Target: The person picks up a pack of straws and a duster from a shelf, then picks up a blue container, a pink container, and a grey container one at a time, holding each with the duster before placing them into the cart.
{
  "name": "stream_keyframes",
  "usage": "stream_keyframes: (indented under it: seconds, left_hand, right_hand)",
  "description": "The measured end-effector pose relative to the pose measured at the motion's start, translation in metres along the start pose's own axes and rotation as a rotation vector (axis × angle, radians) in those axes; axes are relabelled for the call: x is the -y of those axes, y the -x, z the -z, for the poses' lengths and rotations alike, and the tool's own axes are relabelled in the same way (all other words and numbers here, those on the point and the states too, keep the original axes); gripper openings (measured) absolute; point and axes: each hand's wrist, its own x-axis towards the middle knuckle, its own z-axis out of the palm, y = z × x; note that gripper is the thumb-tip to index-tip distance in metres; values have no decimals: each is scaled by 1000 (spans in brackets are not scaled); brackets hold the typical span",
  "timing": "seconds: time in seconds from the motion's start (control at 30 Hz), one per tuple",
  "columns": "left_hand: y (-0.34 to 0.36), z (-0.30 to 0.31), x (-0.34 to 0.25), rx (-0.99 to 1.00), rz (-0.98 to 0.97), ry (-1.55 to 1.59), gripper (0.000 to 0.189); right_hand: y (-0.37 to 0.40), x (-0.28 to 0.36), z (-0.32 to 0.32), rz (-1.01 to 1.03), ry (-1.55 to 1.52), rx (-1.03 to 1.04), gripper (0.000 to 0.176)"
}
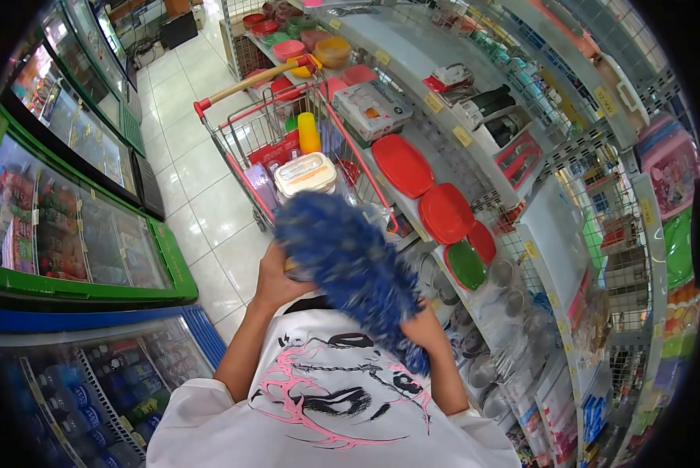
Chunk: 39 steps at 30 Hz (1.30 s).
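A fluffy blue duster point(342, 261) lies slantwise in front of my chest, blurred by motion. My left hand point(277, 278) is closed at its upper left side, with the fingertips partly hidden behind the blue strands. Farther down, my right hand point(422, 326) grips the duster's lower right end, its fingers sunk into the pile. Just beyond the duster stands a wire shopping cart point(248, 140) with red trim. Inside it are a white food container point(305, 175), a yellow cup point(309, 132) and a lilac package point(262, 185).
On the right, shelves hold red plates point(403, 165), a green dish point(465, 265), a boxed set point(372, 109) and wrapped glassware point(506, 312). Green-framed point(174, 257) and blue-framed coolers point(202, 331) line the left. A tiled floor point(198, 168) runs between.
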Motion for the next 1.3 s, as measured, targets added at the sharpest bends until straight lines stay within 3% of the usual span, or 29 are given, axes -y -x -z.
stream_keyframes:
  seconds: [0.07, 0.13, 0.17, 0.23, 0.27, 0.33, 0.37, 0.4, 0.47, 0.5, 0.6, 0.73, 0.8, 0.83, 0.87, 0.93, 1.0, 1.07, 1.1, 1.17, 1.2, 1.27, 1.3]
  left_hand:
    - [-2, 4, -16, -176, 129, 49, 76]
    - [0, 4, -16, -183, 113, 39, 75]
    - [4, 2, -14, -181, 179, 93, 76]
    - [6, 1, -13, -188, 252, 137, 76]
    - [6, -1, -14, -217, 296, 159, 76]
    - [10, -5, -12, -235, 340, 182, 76]
    - [11, -9, -7, -220, 341, 281, 77]
    - [11, -12, -3, -203, 341, 381, 78]
    - [8, -10, -6, -208, 297, 289, 79]
    - [9, -8, -8, -221, 258, 195, 80]
    - [13, -6, -5, -229, 199, 84, 82]
    - [15, -2, -7, -237, 224, 96, 81]
    - [18, -1, -8, -205, 216, 68, 83]
    - [17, -2, -9, -238, 239, 92, 80]
    - [15, -4, -10, -268, 260, 119, 77]
    - [14, -5, -4, -211, 148, -5, 72]
    - [15, -2, 2, -118, -69, -266, 64]
    - [12, -7, -23, -289, 260, 117, 66]
    - [13, -11, -22, -328, 278, 242, 69]
    - [10, -14, -28, -386, 347, 351, 70]
    - [9, -15, -30, -445, 417, 457, 70]
    - [6, -18, -29, -515, 522, 500, 65]
    - [5, -20, -27, -573, 613, 556, 61]
  right_hand:
    - [-20, -11, 3, -83, 8, -31, 34]
    - [-42, -24, 15, -251, -34, -220, 31]
    - [-42, -22, 15, -246, -32, -214, 31]
    - [-38, -9, 16, -26, -181, -460, 29]
    - [-28, 9, 17, -32, -186, -452, 29]
    - [-4, 44, 21, -397, -8, -45, 29]
    - [-2, 16, 7, 236, 12, -64, 31]
    - [-1, -10, -3, 232, 8, -73, 31]
    - [-2, 0, -8, 101, 115, -21, 32]
    - [-4, 7, 1, -161, 26, -38, 31]
    - [-42, -1, 23, -355, 23, -196, 39]
    - [-43, -12, 41, -171, 20, -355, 40]
    - [-21, 20, 42, -203, -94, -292, 31]
    - [-9, -2, 40, -314, 38, -76, 35]
    - [-4, 3, 36, -319, 35, -85, 35]
    - [6, 19, 22, 265, 132, -46, 37]
    - [-7, 11, 23, 185, 103, 8, 34]
    - [-31, 2, 28, -318, -70, -94, 33]
    - [-38, -6, 32, -317, -71, -96, 33]
    - [-50, -13, 39, -267, 141, -434, 33]
    - [-50, -13, 39, -257, 144, -421, 33]
    - [-31, 4, 38, -42, -72, -491, 34]
    - [-17, 15, 38, -54, -129, -362, 32]
